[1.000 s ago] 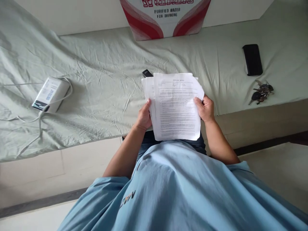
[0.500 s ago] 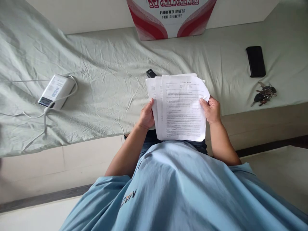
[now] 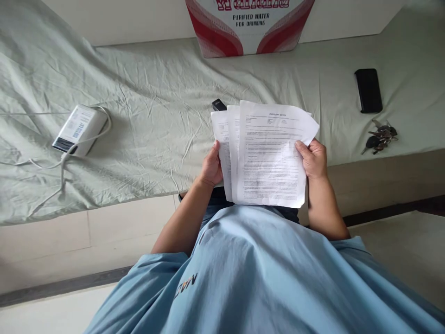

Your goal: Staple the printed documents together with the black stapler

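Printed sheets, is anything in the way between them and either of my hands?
Nothing visible is. The left hand grips the left edge of the printed sheets directly, and the right hand pinches their right side, thumb on top. A small black object shows past their upper left corner, clear of both hands.

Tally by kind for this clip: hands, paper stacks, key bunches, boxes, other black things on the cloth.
Hands: 2 (left hand, right hand)
Paper stacks: 1 (fanned papers)
Key bunches: 1 (keys)
Boxes: 2 (red-and-white carton, white box)
Other black things: 2 (phone or wallet, small item partly hidden)
Total: 8
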`<move>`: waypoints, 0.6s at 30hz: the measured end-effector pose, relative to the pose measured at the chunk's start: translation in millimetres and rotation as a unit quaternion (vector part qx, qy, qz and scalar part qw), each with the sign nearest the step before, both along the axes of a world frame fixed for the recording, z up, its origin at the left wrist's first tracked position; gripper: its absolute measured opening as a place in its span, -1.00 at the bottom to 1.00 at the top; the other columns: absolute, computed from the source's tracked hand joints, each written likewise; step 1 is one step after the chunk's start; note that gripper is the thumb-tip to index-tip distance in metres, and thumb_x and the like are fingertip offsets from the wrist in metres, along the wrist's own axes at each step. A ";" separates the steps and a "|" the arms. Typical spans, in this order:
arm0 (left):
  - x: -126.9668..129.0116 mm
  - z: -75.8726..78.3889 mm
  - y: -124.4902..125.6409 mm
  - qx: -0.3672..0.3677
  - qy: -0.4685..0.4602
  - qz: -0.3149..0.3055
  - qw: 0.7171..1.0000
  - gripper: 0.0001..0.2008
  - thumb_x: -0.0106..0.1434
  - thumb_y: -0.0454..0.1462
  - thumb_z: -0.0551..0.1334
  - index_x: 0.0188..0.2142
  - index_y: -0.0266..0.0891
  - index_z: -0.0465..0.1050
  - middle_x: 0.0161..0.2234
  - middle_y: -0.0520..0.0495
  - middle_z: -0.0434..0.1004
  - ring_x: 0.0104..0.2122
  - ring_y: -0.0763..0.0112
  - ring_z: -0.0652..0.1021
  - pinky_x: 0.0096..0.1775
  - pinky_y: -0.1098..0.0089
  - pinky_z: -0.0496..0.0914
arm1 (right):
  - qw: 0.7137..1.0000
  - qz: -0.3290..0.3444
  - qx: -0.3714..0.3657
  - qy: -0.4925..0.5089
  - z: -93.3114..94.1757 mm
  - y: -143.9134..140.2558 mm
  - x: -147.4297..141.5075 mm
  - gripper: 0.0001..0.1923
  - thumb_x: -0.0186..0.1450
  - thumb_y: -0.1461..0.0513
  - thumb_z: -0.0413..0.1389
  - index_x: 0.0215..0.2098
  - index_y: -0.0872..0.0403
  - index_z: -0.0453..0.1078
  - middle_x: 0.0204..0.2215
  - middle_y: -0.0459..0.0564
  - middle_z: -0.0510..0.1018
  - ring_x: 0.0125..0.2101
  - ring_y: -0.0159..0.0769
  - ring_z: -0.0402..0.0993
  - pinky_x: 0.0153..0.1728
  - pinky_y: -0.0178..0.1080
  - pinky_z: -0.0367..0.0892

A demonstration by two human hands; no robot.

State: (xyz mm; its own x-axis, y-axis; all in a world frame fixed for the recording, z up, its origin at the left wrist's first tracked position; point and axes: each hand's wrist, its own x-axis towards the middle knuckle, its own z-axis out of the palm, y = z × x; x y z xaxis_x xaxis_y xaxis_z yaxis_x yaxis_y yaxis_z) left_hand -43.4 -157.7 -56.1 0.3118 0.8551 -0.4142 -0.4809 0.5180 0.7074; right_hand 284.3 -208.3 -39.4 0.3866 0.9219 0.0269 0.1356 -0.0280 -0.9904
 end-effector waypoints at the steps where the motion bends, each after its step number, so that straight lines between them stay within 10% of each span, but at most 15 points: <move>1: 0.7 1.6 -0.6 0.002 0.001 0.004 1.000 -0.35 0.27 0.29 0.47 0.10 -0.11 0.69 0.06 -0.19 0.81 0.36 -0.32 0.59 0.27 -0.16 0.61 | 1.000 0.007 -0.004 -0.001 -0.1 2.3 -3.7 -0.46 0.23 -0.25 0.45 -0.12 -0.04 0.69 -0.21 0.00 0.81 -0.18 -0.09 0.74 -0.04 -0.05 0.61; 18: 6.0 14.1 -4.9 0.006 -0.031 -0.015 0.999 -0.33 0.25 0.28 0.48 0.09 -0.14 0.68 0.08 -0.22 0.80 0.39 -0.34 0.56 0.32 -0.18 0.57 | 0.999 0.038 -0.022 0.009 3.5 15.9 -22.8 -0.44 0.20 -0.26 0.47 -0.17 -0.02 0.69 -0.28 -0.03 0.78 -0.27 -0.14 0.70 -0.16 -0.10 0.59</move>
State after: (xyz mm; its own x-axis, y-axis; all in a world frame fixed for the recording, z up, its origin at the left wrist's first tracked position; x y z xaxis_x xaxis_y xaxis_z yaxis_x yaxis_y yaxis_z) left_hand -37.4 -162.6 -42.0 0.3625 0.8498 -0.3828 -0.5084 0.5245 0.6830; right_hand 261.6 -192.3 -35.8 0.3158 0.9486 -0.0213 0.1220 -0.0628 -0.9905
